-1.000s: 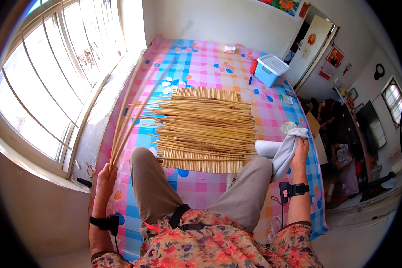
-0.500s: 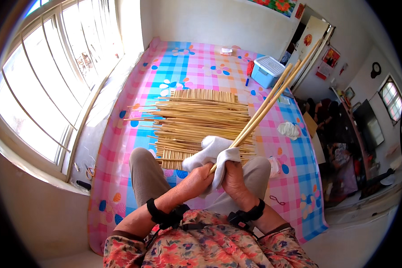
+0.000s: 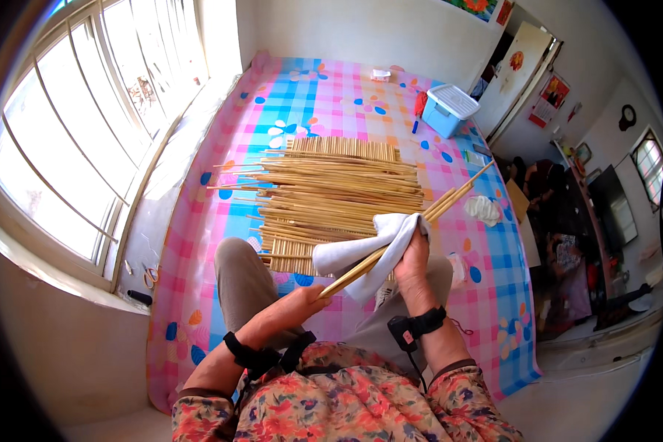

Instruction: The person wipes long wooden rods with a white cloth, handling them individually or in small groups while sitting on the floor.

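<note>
My left hand (image 3: pixel 302 306) is closed round the near ends of a few thin tan sticks (image 3: pixel 355 275), which slant up to the right across my lap. Further along them, my right hand (image 3: pixel 414 258) grips a white cloth (image 3: pixel 399 234) wrapped about the sticks. One end of the cloth sticks out to the left and another hangs below the sticks. The far ends of the sticks come out beyond my right hand. In front of my knees lies a loose pile of similar sticks (image 3: pixel 339 195) on a slatted stick mat (image 3: pixel 346 149).
A checked, flowered sheet (image 3: pixel 221 309) spreads beneath everything. At the far right stands a blue box with a white lid (image 3: pixel 449 110); a crumpled white cloth (image 3: pixel 482 211) lies nearer. Scissors (image 3: pixel 151 276) and a black-handled object (image 3: pixel 139 297) rest on the window ledge at left.
My right hand with the cloth has slid up and right along the sticks, away from my left hand. The sticks have tilted lower, and my left hand has moved slightly left and nearer me.
</note>
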`<state>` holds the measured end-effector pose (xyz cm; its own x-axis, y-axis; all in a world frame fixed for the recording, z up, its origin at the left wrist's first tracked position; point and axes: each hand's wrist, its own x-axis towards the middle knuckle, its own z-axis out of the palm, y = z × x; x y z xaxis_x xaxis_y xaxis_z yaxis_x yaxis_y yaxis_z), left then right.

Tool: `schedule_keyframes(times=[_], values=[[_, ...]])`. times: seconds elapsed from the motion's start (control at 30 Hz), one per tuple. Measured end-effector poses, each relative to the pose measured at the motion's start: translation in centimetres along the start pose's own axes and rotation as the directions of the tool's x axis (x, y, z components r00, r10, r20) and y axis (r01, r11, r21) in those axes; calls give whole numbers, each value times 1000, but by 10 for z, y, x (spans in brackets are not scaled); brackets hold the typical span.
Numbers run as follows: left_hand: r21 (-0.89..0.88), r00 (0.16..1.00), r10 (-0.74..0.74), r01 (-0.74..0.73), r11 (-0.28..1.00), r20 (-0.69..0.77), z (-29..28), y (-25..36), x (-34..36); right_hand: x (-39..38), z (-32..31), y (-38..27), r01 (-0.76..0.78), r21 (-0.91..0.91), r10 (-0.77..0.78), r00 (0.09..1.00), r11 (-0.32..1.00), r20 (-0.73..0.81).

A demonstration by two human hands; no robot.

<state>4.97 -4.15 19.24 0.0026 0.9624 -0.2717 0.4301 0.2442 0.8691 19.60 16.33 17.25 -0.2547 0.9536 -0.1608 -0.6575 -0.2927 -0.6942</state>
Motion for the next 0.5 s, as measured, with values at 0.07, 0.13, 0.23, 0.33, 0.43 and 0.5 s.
schedule_keyframes(times=[0.07, 0.13, 0.23, 0.33, 0.43, 0.5], values=[[23, 1000, 4, -4, 1000, 2, -1, -8, -7, 14, -17, -4, 21, -72, -23, 999, 997, -29], [41, 1000, 3, -3, 999, 2, 0, -18, -11, 30, -36, -9, 46, -77, -53, 994, 996, -96], [134, 999, -30, 32, 990, -19, -11, -28, -26, 77, -97, -28, 63, -68, -73, 985, 996, -159], [202, 1000, -16, 13, 979, 15, -23, -52, -48, 97, -122, -51, 120, -45, -127, 967, 992, -220], [183, 987, -144, 131, 974, 64, -53, -35, -68, 97, -134, -70, 142, -84, -161, 938, 986, -308], [191, 979, -200, 187, 964, 49, -65, -35, -80, 87, -118, -72, 164, -122, -197, 912, 979, -360]])
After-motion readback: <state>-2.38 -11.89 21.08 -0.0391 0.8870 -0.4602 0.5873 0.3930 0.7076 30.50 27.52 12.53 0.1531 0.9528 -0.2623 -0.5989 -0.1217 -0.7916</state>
